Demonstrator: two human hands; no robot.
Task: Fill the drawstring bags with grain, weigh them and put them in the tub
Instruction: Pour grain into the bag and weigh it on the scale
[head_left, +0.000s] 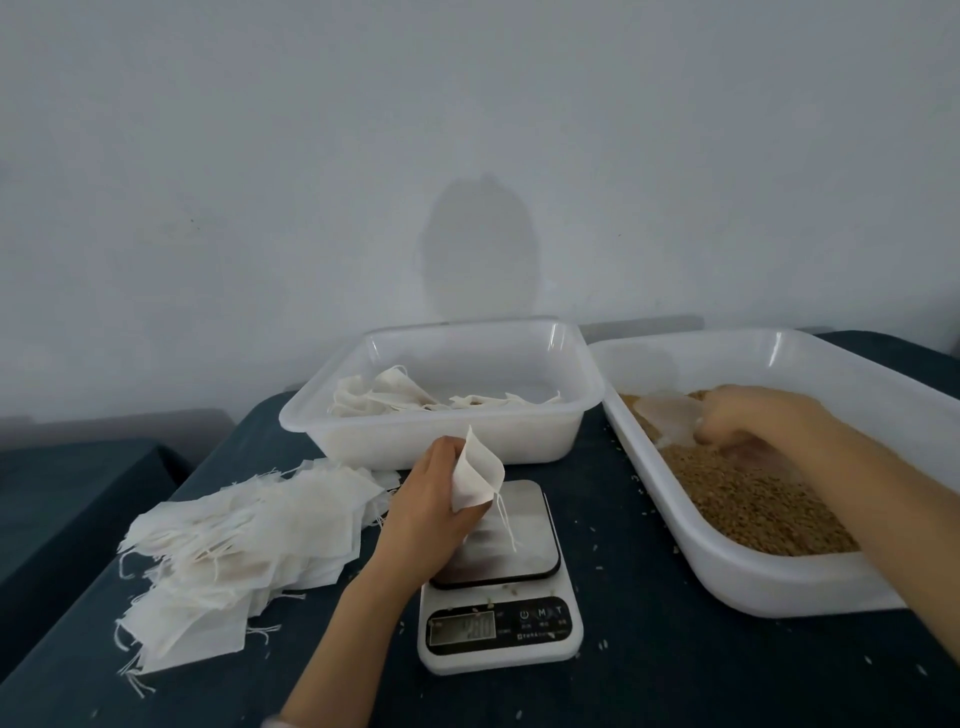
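- Gripping a bag (475, 475) in the left hand (431, 509), thumb and fingers curled round it, mouth up, strings dangling just above the scale (498, 582).
- Digging the right hand (748, 421) into the grain (753, 504) in the tray (779, 587), fingers curled down; hard to tell whether closed on anything (pale see-through thing just beside it, too blurred to name).
- Behind the scale, in the tub (441, 436): a low heap (379, 397) of bags, mostly at the left side.
- Left on the table (649, 675): a loose pile (249, 535) of flat bags, strings trailing.
- Round the scale: stray grains scattered.
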